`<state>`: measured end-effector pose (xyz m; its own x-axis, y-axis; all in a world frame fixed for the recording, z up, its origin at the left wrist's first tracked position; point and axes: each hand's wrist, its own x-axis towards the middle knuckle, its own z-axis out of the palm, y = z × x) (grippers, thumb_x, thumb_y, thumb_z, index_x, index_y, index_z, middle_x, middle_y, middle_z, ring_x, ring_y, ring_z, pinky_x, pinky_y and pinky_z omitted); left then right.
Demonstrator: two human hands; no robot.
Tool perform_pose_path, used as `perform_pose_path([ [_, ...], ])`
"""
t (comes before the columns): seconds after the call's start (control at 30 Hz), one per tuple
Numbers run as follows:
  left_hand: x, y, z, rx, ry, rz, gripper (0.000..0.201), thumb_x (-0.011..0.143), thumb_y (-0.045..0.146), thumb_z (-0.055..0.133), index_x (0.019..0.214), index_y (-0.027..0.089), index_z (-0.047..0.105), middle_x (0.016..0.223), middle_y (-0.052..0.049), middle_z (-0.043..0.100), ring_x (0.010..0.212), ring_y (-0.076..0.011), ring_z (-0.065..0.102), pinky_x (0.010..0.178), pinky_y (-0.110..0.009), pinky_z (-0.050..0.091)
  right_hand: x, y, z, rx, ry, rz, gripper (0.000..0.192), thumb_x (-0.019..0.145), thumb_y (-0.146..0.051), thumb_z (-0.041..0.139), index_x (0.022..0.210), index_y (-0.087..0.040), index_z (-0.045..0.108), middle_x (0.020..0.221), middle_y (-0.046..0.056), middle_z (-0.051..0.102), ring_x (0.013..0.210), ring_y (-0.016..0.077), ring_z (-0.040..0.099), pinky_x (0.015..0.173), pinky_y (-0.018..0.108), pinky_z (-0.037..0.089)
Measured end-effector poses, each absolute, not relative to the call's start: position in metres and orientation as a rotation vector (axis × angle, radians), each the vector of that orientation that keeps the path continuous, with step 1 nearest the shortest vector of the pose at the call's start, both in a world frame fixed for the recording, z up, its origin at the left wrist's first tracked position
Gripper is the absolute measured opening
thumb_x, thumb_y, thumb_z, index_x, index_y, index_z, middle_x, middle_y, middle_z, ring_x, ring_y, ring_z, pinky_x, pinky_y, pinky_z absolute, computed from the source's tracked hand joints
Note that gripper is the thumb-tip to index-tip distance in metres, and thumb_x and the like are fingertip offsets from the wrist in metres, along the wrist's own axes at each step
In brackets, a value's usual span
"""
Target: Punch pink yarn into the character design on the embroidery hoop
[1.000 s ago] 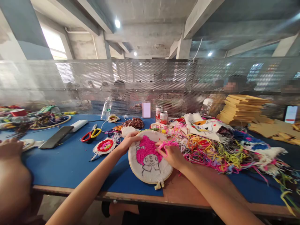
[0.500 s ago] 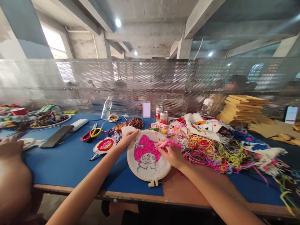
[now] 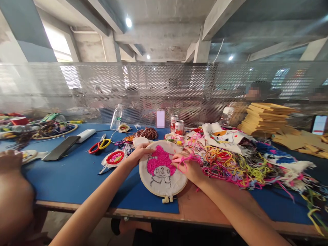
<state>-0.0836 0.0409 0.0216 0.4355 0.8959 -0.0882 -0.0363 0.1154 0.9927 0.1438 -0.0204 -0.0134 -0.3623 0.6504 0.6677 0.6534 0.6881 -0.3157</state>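
A round embroidery hoop (image 3: pixel 161 191) holds white cloth with a bright pink tufted hood above a face drawn in dark lines. My left hand (image 3: pixel 140 152) grips its upper left rim, fingers reaching over the cloth beside the pink patch. At the right side of the hoop, my right hand (image 3: pixel 188 167) is closed on what looks like a pink punch needle, mostly hidden by the fingers. Pink yarn (image 3: pixel 188 158) loops over that hand. The hoop's screw clamp (image 3: pixel 167 199) faces me, near the table's front edge.
Tangled yarn (image 3: pixel 225 164) and cloth pieces spread to the right. Scissors (image 3: pixel 99 145), a red flower patch (image 3: pixel 114 158) and a black phone (image 3: pixel 62 149) lie left. Cans (image 3: pixel 179 127) and a bottle (image 3: pixel 116 118) stand behind. Another person's arm (image 3: pixel 15 194) is at far left.
My left fingers have slid further over the cloth, covering some of the upper left drawing. My right hand stays by the pink patch, and the yarn loops over it have shifted slightly.
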Motion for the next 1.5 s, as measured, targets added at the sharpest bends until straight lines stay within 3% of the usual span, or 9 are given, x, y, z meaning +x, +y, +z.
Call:
perform_pose_path([
  [0.23,-0.083,0.04,0.019,1.204,0.817,0.802,0.033,0.067,0.03,0.071,0.094,0.011,0.066,0.064,-0.006,0.067,0.048,-0.0134,0.06,0.048,-0.021,0.048,0.142,-0.021,-0.019,-1.088,-2.026,0.223,0.004,0.083,-0.025,0.056,0.08,-0.023,0.059,0.083,0.0,0.069,0.07,0.0154,0.065,0.065,0.026,0.05],
  [0.47,-0.08,0.042,0.017,1.177,0.843,0.843,0.028,0.065,0.025,0.07,0.09,0.011,0.067,0.059,-0.004,0.065,0.047,-0.0129,0.058,0.045,-0.02,0.043,0.14,-0.026,-0.011,-1.106,-2.079,0.219,0.007,0.085,-0.023,0.053,0.08,-0.023,0.058,0.082,0.001,0.068,0.075,0.0167,0.065,0.069,0.027,0.049],
  [0.73,-0.078,0.039,0.018,1.22,0.895,0.857,0.032,0.06,0.023,0.072,0.088,0.01,0.067,0.056,-0.002,0.063,0.045,-0.0126,0.056,0.044,-0.021,0.041,0.143,-0.021,-0.015,-1.078,-2.08,0.175,0.005,0.08,-0.022,0.061,0.075,-0.023,0.06,0.076,-0.001,0.068,0.071,0.0164,0.064,0.064,0.026,0.048],
  [1.1,-0.077,0.037,0.02,1.24,0.882,0.868,0.031,0.059,0.023,0.073,0.087,0.012,0.068,0.064,-0.003,0.067,0.05,-0.0138,0.06,0.049,-0.022,0.045,0.142,-0.023,-0.01,-1.133,-2.084,0.0,0.01,0.087,-0.025,0.05,0.086,-0.019,0.058,0.08,0.005,0.067,0.077,0.0202,0.062,0.07,0.031,0.046],
  [1.5,-0.078,0.035,0.023,1.235,0.824,0.876,0.033,0.059,0.024,0.074,0.089,0.012,0.068,0.064,-0.003,0.065,0.05,-0.0123,0.057,0.048,-0.02,0.043,0.145,-0.023,-0.008,-1.128,-1.987,-0.07,0.015,0.089,-0.027,0.043,0.083,-0.02,0.056,0.079,0.007,0.066,0.077,0.0222,0.061,0.068,0.033,0.047],
])
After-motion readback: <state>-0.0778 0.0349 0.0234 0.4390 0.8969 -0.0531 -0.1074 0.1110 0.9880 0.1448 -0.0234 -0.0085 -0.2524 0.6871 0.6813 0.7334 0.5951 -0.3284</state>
